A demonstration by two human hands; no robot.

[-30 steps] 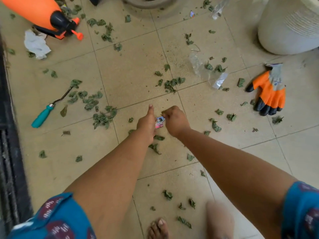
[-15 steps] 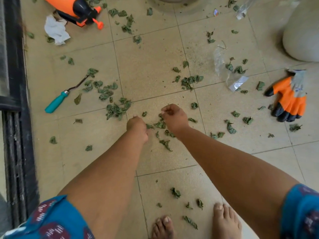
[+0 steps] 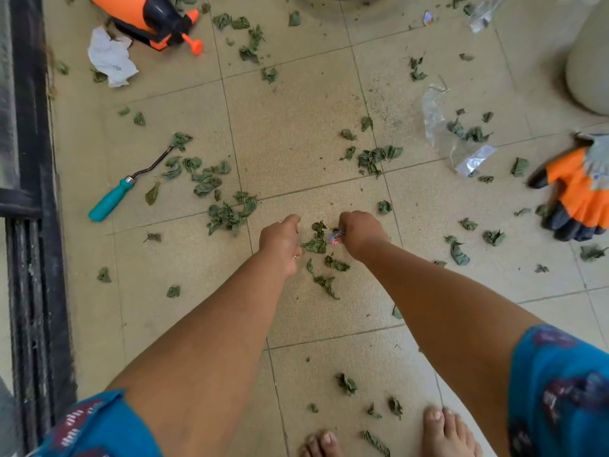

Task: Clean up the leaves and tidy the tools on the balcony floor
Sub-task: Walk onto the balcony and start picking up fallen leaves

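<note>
Several wilted green leaves [image 3: 219, 184] are scattered over the beige tiled floor [image 3: 296, 100]. My left hand [image 3: 280, 242] hangs just above the floor with its fingers curled under; what is inside them is hidden. My right hand [image 3: 361, 234] pinches a small colourful wrapper [image 3: 334, 238] close above a little clump of leaves [image 3: 315, 244] that lies between both hands. A teal-handled hand tool [image 3: 113, 199] lies at the left among leaves. An orange and grey work glove [image 3: 580, 196] lies at the right edge.
An orange pressure sprayer [image 3: 148, 14] and crumpled white paper [image 3: 110, 59] lie at the top left. A clear plastic bag [image 3: 454, 140] lies right of centre, a white pot [image 3: 590, 61] stands top right. A black door frame [image 3: 33, 192] runs down the left. My bare feet [image 3: 445, 433] stand at the bottom.
A second ago both hands held the small wrapper together. They have drawn apart, and the wrapper now stays with my right hand. The view has shifted to the left.
</note>
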